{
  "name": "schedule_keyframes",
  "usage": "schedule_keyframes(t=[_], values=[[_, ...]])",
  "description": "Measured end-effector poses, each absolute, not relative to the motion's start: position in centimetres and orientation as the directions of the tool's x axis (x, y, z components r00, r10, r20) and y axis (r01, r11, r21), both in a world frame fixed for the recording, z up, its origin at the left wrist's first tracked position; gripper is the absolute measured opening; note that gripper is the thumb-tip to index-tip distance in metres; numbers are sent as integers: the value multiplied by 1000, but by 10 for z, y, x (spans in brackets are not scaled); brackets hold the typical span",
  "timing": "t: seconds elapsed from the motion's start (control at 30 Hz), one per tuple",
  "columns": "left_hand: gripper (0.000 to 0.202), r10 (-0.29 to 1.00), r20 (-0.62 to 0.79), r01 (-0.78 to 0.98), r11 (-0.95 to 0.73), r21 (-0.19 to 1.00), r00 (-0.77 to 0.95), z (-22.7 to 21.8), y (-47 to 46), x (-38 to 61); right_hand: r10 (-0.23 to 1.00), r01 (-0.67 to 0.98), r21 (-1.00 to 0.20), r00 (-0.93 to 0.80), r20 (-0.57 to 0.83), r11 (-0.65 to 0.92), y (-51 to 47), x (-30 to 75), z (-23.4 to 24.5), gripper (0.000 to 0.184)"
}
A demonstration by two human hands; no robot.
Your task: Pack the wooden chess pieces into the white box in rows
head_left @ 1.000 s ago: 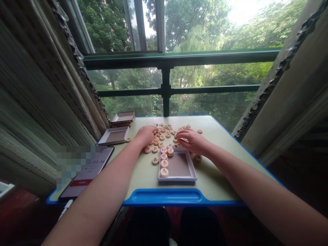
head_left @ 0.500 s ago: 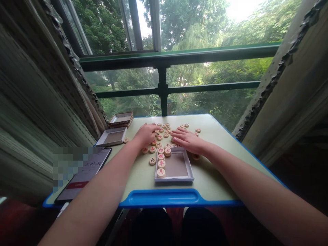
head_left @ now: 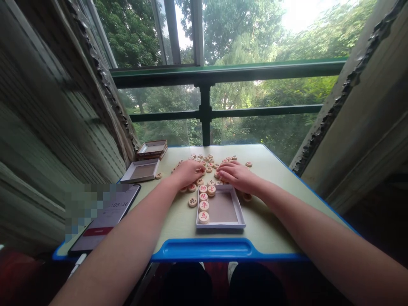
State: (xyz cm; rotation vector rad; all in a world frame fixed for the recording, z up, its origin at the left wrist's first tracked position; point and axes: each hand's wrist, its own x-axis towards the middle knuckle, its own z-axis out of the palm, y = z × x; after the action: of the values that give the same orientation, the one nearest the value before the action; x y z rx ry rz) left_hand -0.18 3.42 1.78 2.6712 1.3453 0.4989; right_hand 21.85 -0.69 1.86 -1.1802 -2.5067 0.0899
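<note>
Round wooden chess pieces (head_left: 208,160) with red and black characters lie scattered on the far middle of the pale table (head_left: 267,221). My left hand (head_left: 188,172) rests on the pile's left side, its fingers curled and its fingertips pinched on one piece. My right hand (head_left: 238,175) lies flat over the pile's right side, fingers stretched out to the left and almost meeting the left hand. Just in front of both hands sits a shallow white box tray (head_left: 234,223). Several pieces (head_left: 203,206) are lined up along the tray's left wall.
A phone (head_left: 105,216) showing a running timer lies at the table's near left. An empty box lid (head_left: 142,171) and a stacked box (head_left: 153,148) stand at the far left. A few loose pieces (head_left: 192,201) lie beside the tray. The blue table rim (head_left: 204,248) runs along the front.
My left hand has slid right and closer to the tray, its fingertips closing on a piece. My right hand stays flat on the pile. The camera view shifted slightly.
</note>
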Motion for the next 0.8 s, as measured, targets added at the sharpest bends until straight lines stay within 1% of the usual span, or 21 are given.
schedule_keyframes(t=[0.1, 0.2, 0.4, 0.47, 0.53, 0.63, 0.7, 0.8], values=[[24, 814, 252, 758, -580, 299, 523, 18, 33, -1, 759, 748, -185, -568, 318, 637, -6, 219, 22, 44], [25, 814, 256, 740, -581, 340, 522, 17, 32, 1, 768, 754, -187, -568, 296, 630, -7, 220, 22, 46], [25, 810, 237, 736, -586, 340, 536, 11, 35, -1, 813, 787, -209, -550, 190, 581, -8, 219, 19, 47], [27, 813, 238, 743, -583, 329, 532, 11, 35, -1, 816, 787, -216, -546, 191, 577, -9, 218, 21, 46], [30, 799, 271, 736, -600, 314, 536, 12, 34, 1, 814, 781, -230, -546, 200, 580, -10, 218, 22, 44], [32, 733, 329, 660, -679, 320, 595, 14, 31, 6, 805, 768, -243, -553, 214, 592, -12, 217, 24, 41], [31, 693, 324, 602, -721, 344, 644, 14, 30, 9, 803, 765, -243, -557, 215, 596, -12, 216, 23, 39], [34, 708, 282, 602, -702, 382, 647, 13, 29, 11, 798, 759, -249, -558, 230, 602, -11, 215, 21, 40]])
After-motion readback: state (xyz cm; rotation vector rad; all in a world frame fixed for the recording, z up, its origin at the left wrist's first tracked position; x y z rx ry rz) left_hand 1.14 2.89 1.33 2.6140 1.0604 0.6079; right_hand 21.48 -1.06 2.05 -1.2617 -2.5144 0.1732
